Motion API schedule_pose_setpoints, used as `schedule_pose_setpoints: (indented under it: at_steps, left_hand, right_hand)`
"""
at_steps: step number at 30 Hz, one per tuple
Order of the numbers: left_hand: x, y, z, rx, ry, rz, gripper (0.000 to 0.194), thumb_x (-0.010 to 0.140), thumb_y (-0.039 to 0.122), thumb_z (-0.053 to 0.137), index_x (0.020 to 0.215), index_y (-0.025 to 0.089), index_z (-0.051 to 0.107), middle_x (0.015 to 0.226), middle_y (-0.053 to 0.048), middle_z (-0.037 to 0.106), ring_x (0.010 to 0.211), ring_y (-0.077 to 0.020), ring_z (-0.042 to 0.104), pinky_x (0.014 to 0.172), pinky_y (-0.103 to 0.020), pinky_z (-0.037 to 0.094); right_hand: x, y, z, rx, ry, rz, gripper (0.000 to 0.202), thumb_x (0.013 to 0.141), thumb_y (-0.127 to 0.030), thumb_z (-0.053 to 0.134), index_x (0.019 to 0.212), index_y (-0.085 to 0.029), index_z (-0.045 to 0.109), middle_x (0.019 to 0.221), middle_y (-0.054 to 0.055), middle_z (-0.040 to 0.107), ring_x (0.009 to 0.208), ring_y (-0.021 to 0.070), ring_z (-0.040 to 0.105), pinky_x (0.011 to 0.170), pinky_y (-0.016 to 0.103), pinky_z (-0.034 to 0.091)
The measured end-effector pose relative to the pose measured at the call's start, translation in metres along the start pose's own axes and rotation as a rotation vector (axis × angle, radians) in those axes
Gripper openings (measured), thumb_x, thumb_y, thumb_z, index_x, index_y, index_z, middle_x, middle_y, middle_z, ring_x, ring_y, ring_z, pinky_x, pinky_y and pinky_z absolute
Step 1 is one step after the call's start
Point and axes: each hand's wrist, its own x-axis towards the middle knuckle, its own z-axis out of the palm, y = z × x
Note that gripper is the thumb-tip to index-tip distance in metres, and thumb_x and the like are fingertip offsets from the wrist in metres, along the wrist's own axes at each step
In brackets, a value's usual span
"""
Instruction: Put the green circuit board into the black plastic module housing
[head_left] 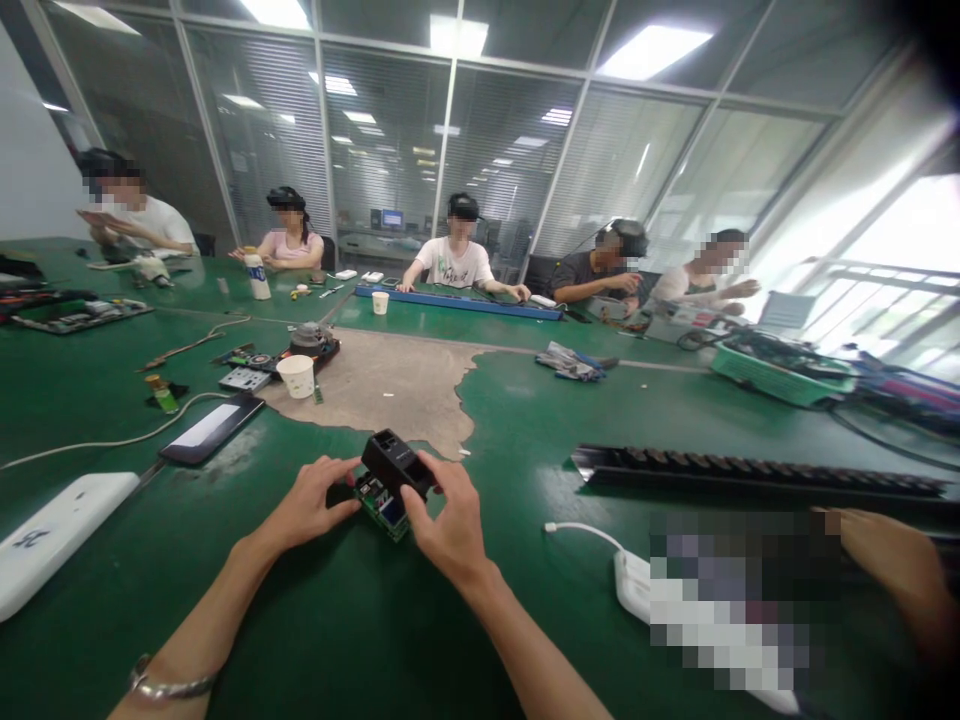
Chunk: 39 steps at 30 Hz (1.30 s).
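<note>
At the near middle of the table, my right hand grips a black plastic housing between thumb and fingers. The housing is tilted over a green circuit board, hiding part of it. From the other side, my left hand has its thumb and fingertips at the board's left edge, pinching it. Small parts show on the board; whether the housing touches it I cannot tell.
A phone, a white power bank and a paper cup are to the left. A long black rail and a white device with a cable lie right, near another person's hand. Several people sit opposite.
</note>
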Motion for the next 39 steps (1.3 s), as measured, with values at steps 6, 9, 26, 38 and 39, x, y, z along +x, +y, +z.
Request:
schedule_pose_setpoints:
  at_steps: [6, 9, 26, 38, 39]
  left_hand:
    - [0.001, 0.002, 0.000, -0.005, 0.001, 0.020, 0.052, 0.086, 0.047, 0.062, 0.132, 0.025, 0.053, 0.109, -0.006, 0.066, 0.099, -0.0248, 0.057, 0.088, -0.041, 0.042]
    - [0.001, 0.005, -0.002, -0.006, 0.002, 0.023, 0.059, 0.087, 0.044, 0.062, 0.141, 0.027, 0.045, 0.118, -0.008, 0.064, 0.102, -0.0254, 0.056, 0.091, -0.042, 0.041]
    - [0.001, 0.007, -0.006, 0.036, -0.090, 0.047, 0.052, 0.088, 0.049, 0.060, 0.135, 0.028, 0.053, 0.122, -0.007, 0.062, 0.111, -0.0261, 0.052, 0.097, -0.042, 0.038]
    - [0.002, 0.011, -0.007, 0.015, -0.063, 0.021, 0.051, 0.087, 0.045, 0.061, 0.133, 0.025, 0.053, 0.116, -0.007, 0.064, 0.103, -0.0260, 0.054, 0.091, -0.041, 0.040]
    - [0.002, 0.011, -0.007, 0.014, -0.066, 0.019, 0.049, 0.088, 0.045, 0.060, 0.131, 0.025, 0.055, 0.113, -0.007, 0.064, 0.102, -0.0257, 0.054, 0.090, -0.040, 0.040]
  right_hand:
    - [-0.010, -0.009, 0.009, -0.093, -0.081, -0.048, 0.043, 0.083, -0.030, 0.061, 0.125, -0.019, 0.060, 0.108, 0.010, 0.065, 0.101, 0.0256, 0.058, 0.099, 0.044, 0.043]
    - [-0.013, -0.011, 0.011, -0.138, -0.132, -0.043, 0.045, 0.082, -0.031, 0.062, 0.125, -0.020, 0.059, 0.107, 0.010, 0.064, 0.101, 0.0264, 0.056, 0.096, 0.043, 0.044]
    - [-0.020, -0.010, 0.015, -0.261, -0.294, 0.021, 0.039, 0.075, -0.025, 0.064, 0.113, -0.019, 0.057, 0.102, 0.008, 0.061, 0.098, 0.0256, 0.054, 0.088, 0.038, 0.045]
    - [-0.012, -0.006, 0.014, -0.012, -0.137, 0.078, 0.034, 0.075, -0.026, 0.068, 0.108, -0.021, 0.063, 0.102, 0.007, 0.067, 0.096, 0.0245, 0.060, 0.088, 0.037, 0.048]
    - [-0.009, -0.006, 0.011, 0.038, -0.103, 0.084, 0.037, 0.076, -0.026, 0.067, 0.112, -0.021, 0.062, 0.106, 0.007, 0.067, 0.097, 0.0237, 0.061, 0.088, 0.036, 0.049]
